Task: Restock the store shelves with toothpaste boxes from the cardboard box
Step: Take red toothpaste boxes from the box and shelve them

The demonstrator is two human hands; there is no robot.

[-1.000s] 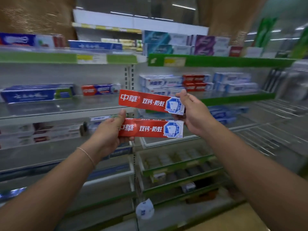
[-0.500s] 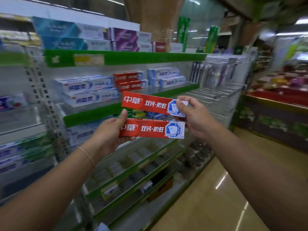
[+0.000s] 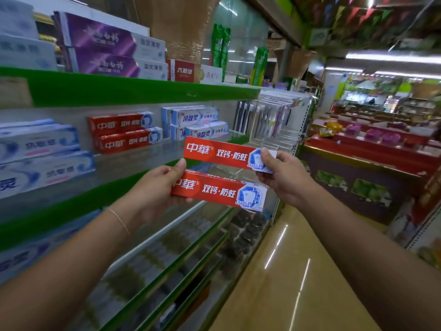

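Two red toothpaste boxes (image 3: 219, 191), one gripped per hand (image 3: 152, 194), beside green-edged shelves (image 3: 133, 91); blurred, probably produce counters (image 3: 372, 144) beyond

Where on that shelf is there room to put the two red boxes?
The bare glass shelf in front of the stacked red toothpaste boxes is free, between the white-blue boxes at left and the pale blue boxes at right. Behind that patch the boxes stand packed side by side.
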